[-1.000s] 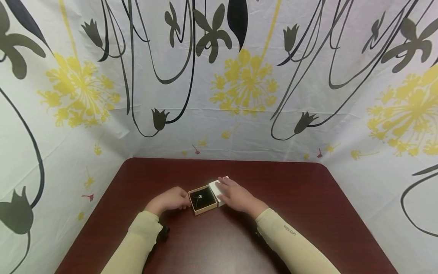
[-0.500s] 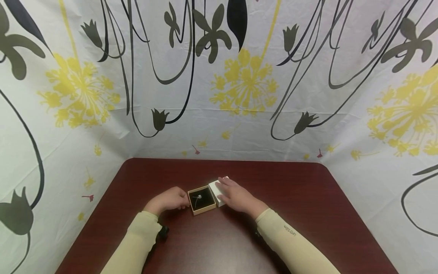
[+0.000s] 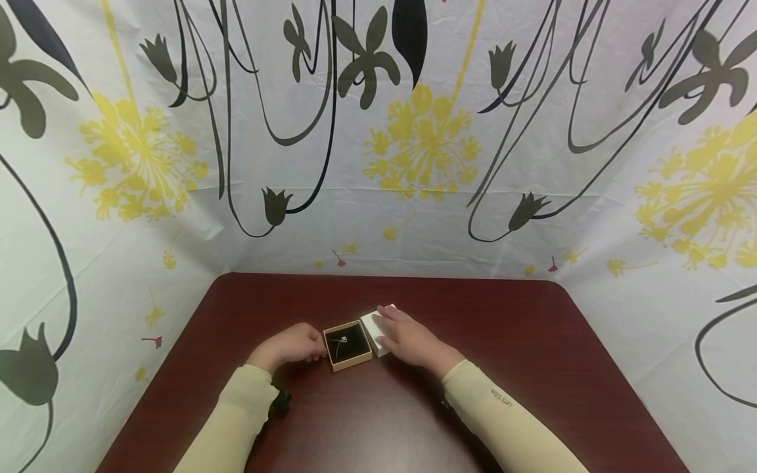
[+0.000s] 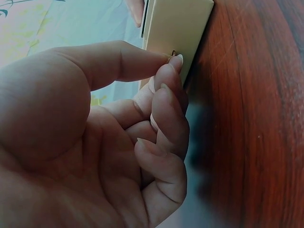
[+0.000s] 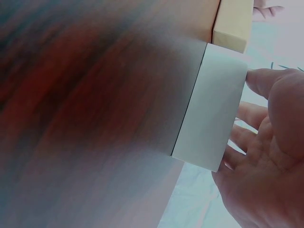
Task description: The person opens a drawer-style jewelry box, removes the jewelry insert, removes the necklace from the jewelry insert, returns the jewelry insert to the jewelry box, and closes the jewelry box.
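A shallow tan jewelry box tray (image 3: 347, 360) lies on the table, lined in black. Inside it rests a small sparkling pendant (image 3: 344, 339) on what looks like a thin chain. My left hand (image 3: 296, 343) is at the tray's left side. In the left wrist view its thumb and forefinger pinch a small pull tab (image 4: 174, 53) on the tan side wall. Right beside the tray sits the white box sleeve (image 5: 209, 107). My right hand (image 3: 412, 339) rests on top of this sleeve with fingers extended, partly hiding it.
Both box parts lie on a dark red wooden table (image 3: 473, 309) with rounded far corners. A white cloth (image 3: 414, 230) printed with flowers hangs behind and at both sides. A dark object (image 3: 281, 401) shows under the left wrist.
The tray has slid slightly left with my left hand, and a narrow gap shows between it and the white sleeve. My right hand and the sleeve have stayed in place.
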`<state>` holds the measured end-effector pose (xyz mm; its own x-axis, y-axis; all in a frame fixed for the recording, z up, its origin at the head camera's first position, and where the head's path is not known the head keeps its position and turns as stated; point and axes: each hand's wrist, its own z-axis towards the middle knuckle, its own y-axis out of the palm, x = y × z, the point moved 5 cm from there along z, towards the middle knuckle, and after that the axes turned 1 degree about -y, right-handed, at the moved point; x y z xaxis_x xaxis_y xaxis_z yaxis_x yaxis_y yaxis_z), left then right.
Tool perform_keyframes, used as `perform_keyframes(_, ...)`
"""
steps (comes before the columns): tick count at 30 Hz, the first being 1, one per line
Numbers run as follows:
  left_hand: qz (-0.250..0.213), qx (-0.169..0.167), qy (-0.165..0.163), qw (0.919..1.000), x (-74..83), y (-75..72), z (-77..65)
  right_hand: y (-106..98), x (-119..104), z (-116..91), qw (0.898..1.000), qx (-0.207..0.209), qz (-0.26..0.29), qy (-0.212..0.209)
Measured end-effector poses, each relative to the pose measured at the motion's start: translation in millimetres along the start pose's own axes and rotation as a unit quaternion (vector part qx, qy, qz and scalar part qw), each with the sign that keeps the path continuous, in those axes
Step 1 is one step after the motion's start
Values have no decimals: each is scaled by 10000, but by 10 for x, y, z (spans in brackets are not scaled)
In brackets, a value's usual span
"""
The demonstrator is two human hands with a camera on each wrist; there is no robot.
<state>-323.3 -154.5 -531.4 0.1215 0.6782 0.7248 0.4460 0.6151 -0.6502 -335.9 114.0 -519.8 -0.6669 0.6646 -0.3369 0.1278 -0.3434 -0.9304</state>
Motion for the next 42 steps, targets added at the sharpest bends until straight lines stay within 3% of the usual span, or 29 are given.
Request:
perform_keyframes(18,-50,109,-99,9999,-16,-25,-56,-19,-29,-1,9999,69,-96,-64)
perform_keyframes(33,-98,177,-177,9996,-41,-75,-94,-40,-34,8,9997,125,-74,178)
perform_keyframes(38,-57,299,-193,9994,-28,-117,-115,-68,-50,42,9980,512,-360,85)
perform_keyframes(42,36,581,-190,9981,-29,-162,-112,-114,-91,66,9943,893,-547,-179)
